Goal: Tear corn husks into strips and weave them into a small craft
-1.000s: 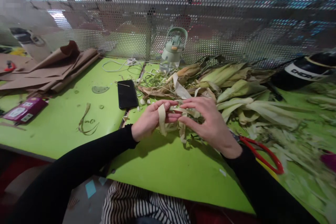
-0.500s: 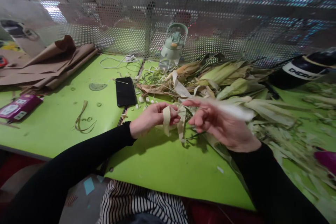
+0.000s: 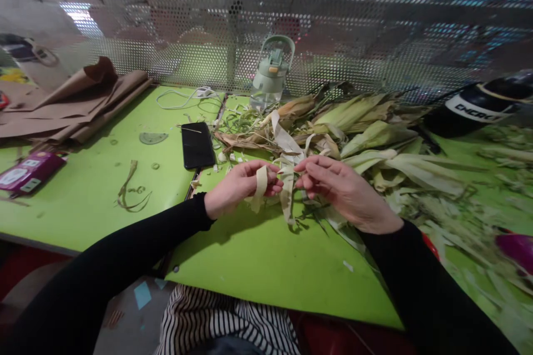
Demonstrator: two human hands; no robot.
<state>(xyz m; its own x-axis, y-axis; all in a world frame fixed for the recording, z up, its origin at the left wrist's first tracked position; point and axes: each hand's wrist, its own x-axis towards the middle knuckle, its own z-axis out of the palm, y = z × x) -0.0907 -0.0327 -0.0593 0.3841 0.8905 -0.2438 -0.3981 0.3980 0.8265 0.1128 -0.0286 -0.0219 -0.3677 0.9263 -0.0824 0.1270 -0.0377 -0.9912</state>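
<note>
Both my hands meet just above the green table (image 3: 258, 255), working pale corn-husk strips (image 3: 287, 188). My left hand (image 3: 237, 186) is closed around one strip (image 3: 260, 186) that hangs down from its fingers. My right hand (image 3: 341, 191) pinches the other strips where they cross, fingers curled. Loose ends of the strips dangle below both hands. Right behind them lies a big pile of green and dried corn husks (image 3: 366, 133).
A black phone (image 3: 196, 145) lies left of the hands, with a white cable (image 3: 187, 99) behind it. A pale green water bottle (image 3: 270, 75) stands by the perforated metal screen (image 3: 375, 28). Brown paper (image 3: 79, 102) and a purple pack (image 3: 27, 171) lie far left; a dark helmet (image 3: 483, 105) far right.
My right hand swung out with a husk strip, then came back to the left hand and pinched the strips again. The left hand stayed closed on its strip.
</note>
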